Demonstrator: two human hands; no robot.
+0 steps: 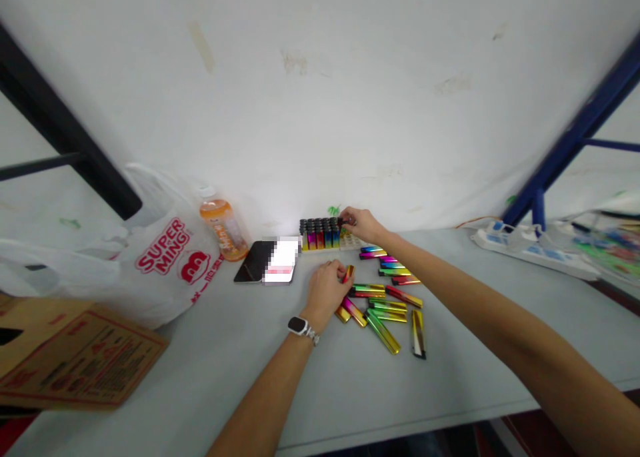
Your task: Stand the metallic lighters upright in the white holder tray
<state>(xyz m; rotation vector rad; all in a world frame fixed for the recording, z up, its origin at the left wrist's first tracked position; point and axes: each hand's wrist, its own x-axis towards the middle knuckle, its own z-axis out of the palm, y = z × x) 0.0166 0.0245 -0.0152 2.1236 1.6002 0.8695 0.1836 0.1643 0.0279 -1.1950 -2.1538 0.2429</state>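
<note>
Metallic rainbow-coloured lighters [320, 237] with black tops stand upright in rows in a pale tray [350, 242] against the wall. At the right end of those rows, my right hand [361, 224] pinches a lighter by its dark top; its body is mostly hidden by the fingers. My left hand [327, 287] is closed around a red-gold lighter [349, 273] just in front of the tray. Several loose lighters [384, 332] lie scattered on the table to the right of my left hand, pointing in different directions.
Left of the tray lie a dark tablet or phone [253, 260] with a blurred bright part, an orange drink bottle [223, 227], a white plastic bag [165, 264] and a cardboard box [85, 357]. A power strip [535, 250] sits on the grey table [465, 370] at right.
</note>
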